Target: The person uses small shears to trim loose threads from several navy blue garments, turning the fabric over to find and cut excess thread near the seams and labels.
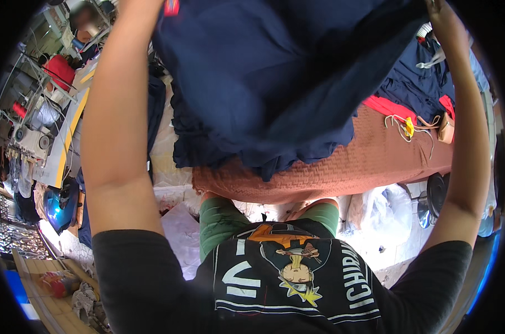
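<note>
A large navy garment (274, 67) is stretched between my raised arms at the top of the view, its lower part hanging over the table. A small red label (171, 7) shows on its upper left corner. My right hand (445, 21) is closed on the garment's upper right corner. By the label, my left hand (144, 4) is cut off by the top edge, so its fingers do not show. Beneath the raised garment lies a pile of gathered navy cloth (263, 158) on a table with a reddish-brown textured cover (375, 150).
More navy cloth (414, 80), red fabric (388, 107), pale cords with a yellow piece (409, 127) and a small tan block (446, 129) lie on the right. A sewing machine (32, 142) stands at left. Clear plastic bags (383, 214) sit under the table. A person (60, 72) is far left.
</note>
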`<state>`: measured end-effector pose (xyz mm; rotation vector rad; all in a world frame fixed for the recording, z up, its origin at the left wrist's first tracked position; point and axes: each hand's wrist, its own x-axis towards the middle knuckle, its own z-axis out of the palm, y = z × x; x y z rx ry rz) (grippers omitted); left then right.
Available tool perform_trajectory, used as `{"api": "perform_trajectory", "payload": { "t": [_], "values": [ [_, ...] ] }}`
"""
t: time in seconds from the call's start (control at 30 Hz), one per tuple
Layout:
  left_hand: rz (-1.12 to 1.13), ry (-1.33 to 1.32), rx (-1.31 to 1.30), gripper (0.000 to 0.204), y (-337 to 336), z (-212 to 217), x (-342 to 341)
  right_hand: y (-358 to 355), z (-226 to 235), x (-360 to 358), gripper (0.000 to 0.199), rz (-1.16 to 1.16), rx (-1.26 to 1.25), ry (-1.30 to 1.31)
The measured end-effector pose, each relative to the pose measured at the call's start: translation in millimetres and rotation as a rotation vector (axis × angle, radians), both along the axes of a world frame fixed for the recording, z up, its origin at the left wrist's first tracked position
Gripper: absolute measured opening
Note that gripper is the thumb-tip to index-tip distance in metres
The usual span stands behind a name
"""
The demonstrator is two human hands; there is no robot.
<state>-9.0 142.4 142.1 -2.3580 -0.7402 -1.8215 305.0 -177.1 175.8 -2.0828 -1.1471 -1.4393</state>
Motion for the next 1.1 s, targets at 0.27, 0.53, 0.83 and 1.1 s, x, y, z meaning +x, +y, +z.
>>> {"api": "perform_trajectory", "payload": {
  "t": [0.27, 0.53, 0.83, 1.1],
  "values": [
    [-0.838, -0.014, -0.257, 0.03, -82.8, -93.0, -10.7, -130.3, -127.8, 80.4, 0.03, 0.237, -0.167, 0.842],
    [-0.565, -0.29, -0.698, 0.051, -62.0, -186.6, -21.0, -1.1, -170.4, -68.9, 0.024, 0.685, -0.189, 0.906],
    [-0.389, -0.14, -0.539, 0.053, -52.8, -183.6, 32.0, 104.2, -200.1, -24.4, 0.026, 0.362, -0.006, 0.711],
    [-0.459, 0.28, 0.171, 0.039, -182.2, -248.8, 12.9, 24.8, -214.2, -62.6, 0.023, 0.533, 0.094, 0.861]
  ]
}}
